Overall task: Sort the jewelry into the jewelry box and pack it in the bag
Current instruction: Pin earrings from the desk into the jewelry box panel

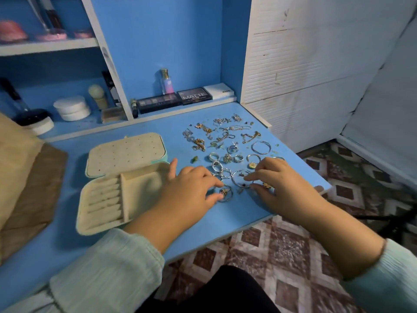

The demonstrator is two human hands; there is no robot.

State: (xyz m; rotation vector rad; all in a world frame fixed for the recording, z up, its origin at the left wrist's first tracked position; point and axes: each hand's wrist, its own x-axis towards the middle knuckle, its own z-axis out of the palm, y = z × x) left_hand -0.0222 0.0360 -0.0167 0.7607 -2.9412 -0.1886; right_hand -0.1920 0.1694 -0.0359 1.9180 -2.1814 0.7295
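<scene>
The jewelry box (117, 188) lies open on the blue table (237, 218), its lid folded back away from the person. It sits to the left of both hands, and its long axis runs roughly from near to far. The jewelry is spread on the table to the right of the box, in a field that reaches from the hands to the back edge.

The left hand (191, 190) is clearly the nearer one to the box; it lies just beside the open right compartment. Its fingers are curled down over a small silver ring with a gold ornament (224, 193), and fingertip and thumb seem to close on it, but whether the ring is really pinched cannot be told. The right hand (279, 184) rests further right, fingers bent towards a large silver hoop (241, 179); a small gold piece (267, 185) shows under its fingers, so a grip there is also uncertain.

The coming move is probably a short carry leftward into the box. The brown bag (24, 188) waits at the far left, beyond the box.
</scene>
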